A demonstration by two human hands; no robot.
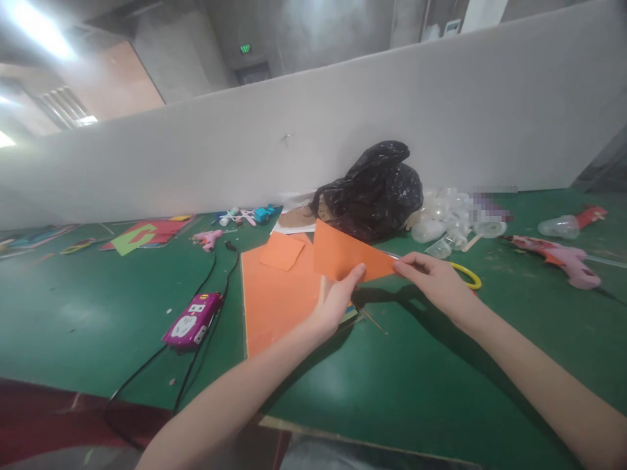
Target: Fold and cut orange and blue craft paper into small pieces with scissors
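Observation:
An orange paper triangle (pixel 343 253) is held up between my two hands. My left hand (pixel 337 297) pinches its lower edge, thumb on the front face. The fingertips of my right hand (pixel 424 274) close on its pointed right corner. Behind and below my left hand, a large orange sheet (pixel 274 303) lies on the green table (pixel 441 378), with a smaller orange piece (pixel 283 251) on its upper part. Yellow-handled scissors (pixel 467 275) lie partly hidden behind my right hand.
A black plastic bag (pixel 375 189) and clear plastic cups (pixel 443 219) stand by the white partition (pixel 220 143). Pink glue guns lie left (pixel 208 239) and right (pixel 571 261). A purple power strip (pixel 193 320) with black cords sits left. Red and green papers (pixel 140 236) lie far left.

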